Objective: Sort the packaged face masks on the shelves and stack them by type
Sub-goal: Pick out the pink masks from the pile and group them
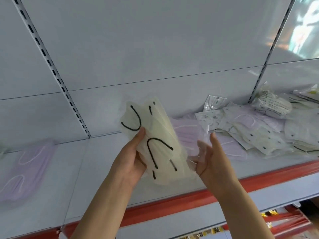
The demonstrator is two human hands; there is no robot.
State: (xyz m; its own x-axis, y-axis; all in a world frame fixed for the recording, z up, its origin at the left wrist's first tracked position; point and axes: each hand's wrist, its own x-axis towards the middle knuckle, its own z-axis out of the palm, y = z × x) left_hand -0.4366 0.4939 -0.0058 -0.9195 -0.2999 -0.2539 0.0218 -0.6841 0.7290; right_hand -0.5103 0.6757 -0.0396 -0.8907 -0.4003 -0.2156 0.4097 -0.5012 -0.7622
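The white shelf (pixel 107 166) with its red front strip fills most of the view; on its right part lies a loose heap of mixed packets (pixel 255 130), cream ones with black loops, spotted white ones and lilac ones, all overlapping without order; on the far left 1 lilac packet (pixel 25 168) lies alone, well apart from the heap, and another lilac packet (pixel 186 131) rests near the middle, just behind the hands.

Above the shelf the person holds a bundle of cream packets (pixel 160 144), several thin ones fanned together, with black ear loops visible through the clear film; the bundle is lifted off the shelf and tilted.

The left hand (pixel 131 163) grips the bundle from its left edge, thumb on the front; the right hand (pixel 210 159) grasps the crumpled film at the right edge, fingers curled around it.

The step in hand seems to be the gathering of 1 type, the cream masks; the next move probably calls for squaring the fanned packets so the edges align, then laying them flat on a free part of the shelf, apart from the lilac ones.
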